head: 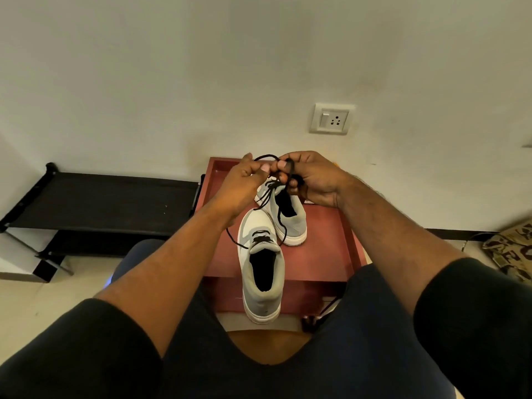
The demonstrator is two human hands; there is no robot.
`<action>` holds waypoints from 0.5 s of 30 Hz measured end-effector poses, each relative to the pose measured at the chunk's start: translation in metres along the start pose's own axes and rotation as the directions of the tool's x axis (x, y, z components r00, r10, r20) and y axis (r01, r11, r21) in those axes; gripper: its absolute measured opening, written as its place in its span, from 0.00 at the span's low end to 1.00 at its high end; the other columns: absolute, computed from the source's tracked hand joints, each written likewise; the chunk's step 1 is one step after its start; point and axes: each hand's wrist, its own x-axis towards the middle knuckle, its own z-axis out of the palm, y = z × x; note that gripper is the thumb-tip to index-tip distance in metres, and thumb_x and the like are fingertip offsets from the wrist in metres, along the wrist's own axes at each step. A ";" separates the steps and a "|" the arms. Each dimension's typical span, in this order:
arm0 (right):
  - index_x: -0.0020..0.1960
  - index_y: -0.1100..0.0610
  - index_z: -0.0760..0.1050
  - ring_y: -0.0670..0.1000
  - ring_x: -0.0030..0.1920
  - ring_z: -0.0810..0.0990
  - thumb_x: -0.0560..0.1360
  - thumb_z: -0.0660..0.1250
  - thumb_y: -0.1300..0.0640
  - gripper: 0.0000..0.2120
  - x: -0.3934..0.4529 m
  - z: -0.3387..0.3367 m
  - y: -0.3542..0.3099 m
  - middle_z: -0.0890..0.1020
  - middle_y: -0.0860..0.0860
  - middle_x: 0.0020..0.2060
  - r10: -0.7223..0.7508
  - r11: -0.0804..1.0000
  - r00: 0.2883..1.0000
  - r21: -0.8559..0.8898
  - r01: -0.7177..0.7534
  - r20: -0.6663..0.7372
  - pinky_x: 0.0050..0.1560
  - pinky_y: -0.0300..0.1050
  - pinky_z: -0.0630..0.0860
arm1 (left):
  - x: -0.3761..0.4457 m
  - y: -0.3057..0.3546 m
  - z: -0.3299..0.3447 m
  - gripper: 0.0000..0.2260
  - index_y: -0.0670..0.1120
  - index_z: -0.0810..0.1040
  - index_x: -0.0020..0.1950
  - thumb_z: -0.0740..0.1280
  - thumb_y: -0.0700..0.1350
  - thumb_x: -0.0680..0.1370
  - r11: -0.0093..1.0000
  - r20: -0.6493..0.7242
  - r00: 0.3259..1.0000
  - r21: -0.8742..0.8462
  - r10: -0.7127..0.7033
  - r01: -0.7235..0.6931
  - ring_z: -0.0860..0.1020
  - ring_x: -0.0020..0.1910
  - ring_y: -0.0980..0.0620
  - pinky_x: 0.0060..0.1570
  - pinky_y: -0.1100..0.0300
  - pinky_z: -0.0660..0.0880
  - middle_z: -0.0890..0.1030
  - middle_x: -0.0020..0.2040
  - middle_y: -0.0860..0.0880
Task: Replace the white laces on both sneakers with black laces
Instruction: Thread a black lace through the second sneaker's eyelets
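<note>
Black lace [266, 157] is pinched between my left hand [244, 182] and right hand [311, 180] above the far sneaker [290, 217] near the red table's [325, 254] back edge; a slipping loop could undo the knot.

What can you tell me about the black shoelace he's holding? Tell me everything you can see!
The black lace is a thin, round cord that looks like woven fabric. It is threaded through the far sneaker, which stands on the red table. Its upper part arches as a loop between the left hand and the right hand, each pinching it in a fingertip grip. Loose strands trail down over both sneakers, one curling left of the near sneaker.
</note>
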 end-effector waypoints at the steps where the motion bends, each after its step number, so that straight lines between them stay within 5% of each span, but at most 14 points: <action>1: 0.44 0.59 0.78 0.44 0.26 0.67 0.80 0.62 0.62 0.09 0.002 -0.001 0.002 0.76 0.51 0.30 0.003 1.000 1.000 0.012 -0.003 -0.009 0.28 0.35 0.66 | 0.000 -0.001 0.002 0.12 0.57 0.84 0.42 0.63 0.47 0.81 1.000 -0.011 1.000 -0.018 -0.013 0.013 0.61 0.76 0.52 0.74 0.50 0.58 0.71 0.72 0.48; 5: 0.44 0.58 0.80 0.45 0.28 0.70 0.79 0.64 0.62 0.08 0.008 -0.007 0.014 0.77 0.52 0.29 -0.016 1.000 0.993 0.013 0.018 -0.121 0.32 0.38 0.68 | 0.000 -0.005 0.004 0.12 0.50 0.79 0.40 0.62 0.45 0.82 0.996 -0.024 0.997 0.035 -0.077 0.078 0.67 0.69 0.56 0.71 0.53 0.62 0.67 0.71 0.48; 8: 0.45 0.60 0.79 0.45 0.27 0.68 0.79 0.64 0.62 0.07 0.011 -0.008 0.025 0.77 0.52 0.30 -0.014 1.000 0.995 0.013 0.015 -0.097 0.30 0.37 0.68 | 0.001 -0.009 0.005 0.10 0.54 0.80 0.48 0.60 0.53 0.82 0.974 -0.014 0.990 0.174 -0.143 0.144 0.45 0.79 0.48 0.75 0.45 0.48 0.53 0.80 0.49; 10: 0.46 0.60 0.78 0.45 0.28 0.68 0.80 0.63 0.62 0.07 0.013 -0.005 0.031 0.76 0.52 0.30 -0.012 0.999 0.999 0.035 0.014 -0.053 0.29 0.35 0.68 | 0.001 -0.015 0.007 0.13 0.52 0.81 0.49 0.61 0.58 0.80 0.977 0.036 0.988 0.160 -0.148 0.140 0.41 0.79 0.49 0.75 0.41 0.45 0.51 0.80 0.47; 13: 0.46 0.60 0.78 0.44 0.28 0.69 0.80 0.62 0.63 0.07 0.015 -0.001 0.034 0.77 0.50 0.30 -0.011 0.996 1.000 0.090 0.012 -0.013 0.30 0.34 0.67 | 0.000 -0.019 0.012 0.09 0.52 0.83 0.45 0.65 0.52 0.80 0.995 -0.013 0.999 0.091 -0.038 0.039 0.49 0.78 0.53 0.75 0.45 0.52 0.58 0.78 0.45; 15: 0.50 0.60 0.79 0.45 0.29 0.69 0.80 0.62 0.63 0.06 0.015 0.000 0.034 0.78 0.51 0.30 -0.011 0.994 1.000 0.109 0.013 -0.021 0.30 0.35 0.68 | 0.000 -0.019 0.013 0.09 0.45 0.84 0.48 0.65 0.46 0.80 0.998 -0.102 0.995 0.061 0.022 -0.016 0.60 0.74 0.59 0.68 0.62 0.65 0.63 0.76 0.48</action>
